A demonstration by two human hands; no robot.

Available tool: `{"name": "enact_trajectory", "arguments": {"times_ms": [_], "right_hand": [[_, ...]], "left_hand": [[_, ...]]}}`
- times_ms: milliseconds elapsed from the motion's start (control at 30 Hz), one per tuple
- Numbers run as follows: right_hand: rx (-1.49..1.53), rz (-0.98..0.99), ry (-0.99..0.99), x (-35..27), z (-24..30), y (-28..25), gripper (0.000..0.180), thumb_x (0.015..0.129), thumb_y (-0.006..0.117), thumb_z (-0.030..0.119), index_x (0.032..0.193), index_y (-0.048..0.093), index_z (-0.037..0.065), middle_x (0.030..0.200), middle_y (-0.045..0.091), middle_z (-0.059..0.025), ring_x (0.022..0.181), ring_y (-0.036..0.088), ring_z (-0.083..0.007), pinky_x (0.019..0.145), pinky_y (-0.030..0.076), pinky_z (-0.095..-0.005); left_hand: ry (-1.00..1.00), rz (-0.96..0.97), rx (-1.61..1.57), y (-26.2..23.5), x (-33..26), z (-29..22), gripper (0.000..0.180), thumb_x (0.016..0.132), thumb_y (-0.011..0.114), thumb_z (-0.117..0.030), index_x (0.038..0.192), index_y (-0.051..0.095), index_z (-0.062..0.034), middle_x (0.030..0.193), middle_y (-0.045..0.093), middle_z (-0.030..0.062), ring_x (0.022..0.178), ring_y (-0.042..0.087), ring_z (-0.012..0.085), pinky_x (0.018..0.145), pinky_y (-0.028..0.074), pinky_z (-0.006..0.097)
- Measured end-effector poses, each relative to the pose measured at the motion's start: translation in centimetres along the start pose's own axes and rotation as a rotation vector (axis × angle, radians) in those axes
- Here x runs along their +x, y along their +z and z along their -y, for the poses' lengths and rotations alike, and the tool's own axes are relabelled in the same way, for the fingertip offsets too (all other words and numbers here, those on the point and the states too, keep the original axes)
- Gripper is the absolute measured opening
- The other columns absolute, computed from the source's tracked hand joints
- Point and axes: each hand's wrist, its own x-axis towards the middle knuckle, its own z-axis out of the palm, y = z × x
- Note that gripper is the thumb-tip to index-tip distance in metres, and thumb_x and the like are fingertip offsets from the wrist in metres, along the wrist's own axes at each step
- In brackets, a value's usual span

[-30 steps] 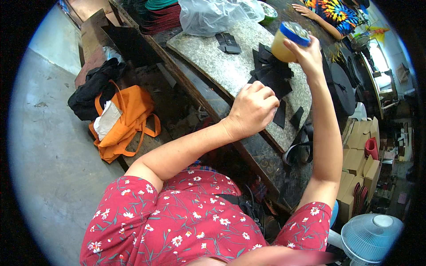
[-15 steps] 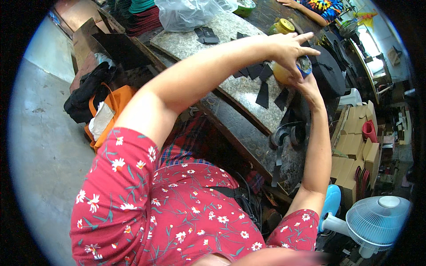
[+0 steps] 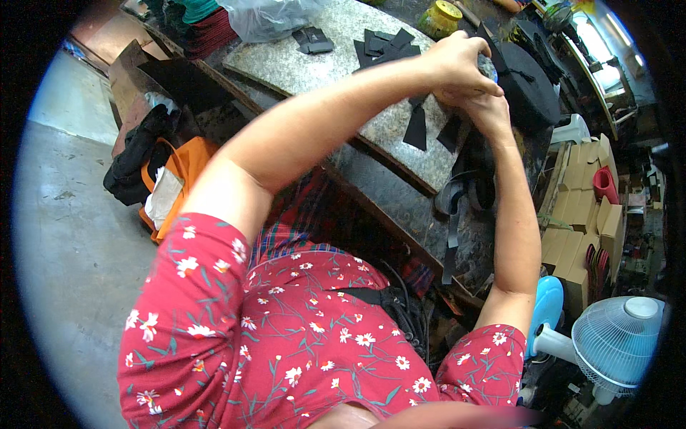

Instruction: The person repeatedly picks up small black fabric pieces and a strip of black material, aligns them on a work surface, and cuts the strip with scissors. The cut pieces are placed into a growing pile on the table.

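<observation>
Both of my hands meet around a jar (image 3: 489,69) at the far right of the stone slab (image 3: 279,68). Only a bit of its bluish top shows; the rest is hidden by my fingers. My left hand (image 3: 461,68) is closed over the upper part of the jar, thumb toward the right hand. Below it, my right hand (image 3: 490,113) is wrapped round the jar, its fingers mostly hidden. Flat black cut pieces (image 3: 415,129) lie on the slab just left of the hands. Another, yellow jar (image 3: 439,19) stands beyond them.
A black padded round shape (image 3: 530,86) lies right of my hands. Coiled black strips (image 3: 451,196) hang near the table edge. A clear plastic bag (image 3: 268,18) rests on the slab's far side. A fan (image 3: 616,343) and cardboard boxes (image 3: 572,214) stand at the right, an orange bag (image 3: 187,168) at the left.
My left hand's fingers, spread over the jar before, have closed around it. Both hands have drawn together, and the view has shifted a little.
</observation>
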Motion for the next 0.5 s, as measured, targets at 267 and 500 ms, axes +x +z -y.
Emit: {"name": "enact_trajectory", "arguments": {"times_ms": [267,500], "right_hand": [[0.314,0.153,0.07,0.2,-2.7,-0.4,0.058,0.072,0.091,0.029,0.117,0.067,0.003,0.108,0.071,-0.0048,0.098,0.065,-0.0161,0.088,0.052,-0.0348],[-0.095,-0.236,0.063,-1.7,1.7,0.5,0.085,0.069,0.075,0.073,0.123,0.062,0.009,0.109,0.072,-0.018,0.106,0.068,-0.0371,0.094,0.044,-0.0559]], "left_hand": [[0.421,0.188,0.003,1.3,3.2,1.9,0.084,0.06,0.086,-0.054,0.133,0.064,-0.02,0.13,0.063,0.0182,0.118,0.063,0.0335,0.1,0.051,0.041],[-0.277,-0.457,-0.413,2.1,1.6,-0.9,0.061,0.075,0.084,-0.04,0.124,0.066,-0.0094,0.111,0.071,0.0163,0.102,0.068,0.0308,0.092,0.054,0.039]]}}
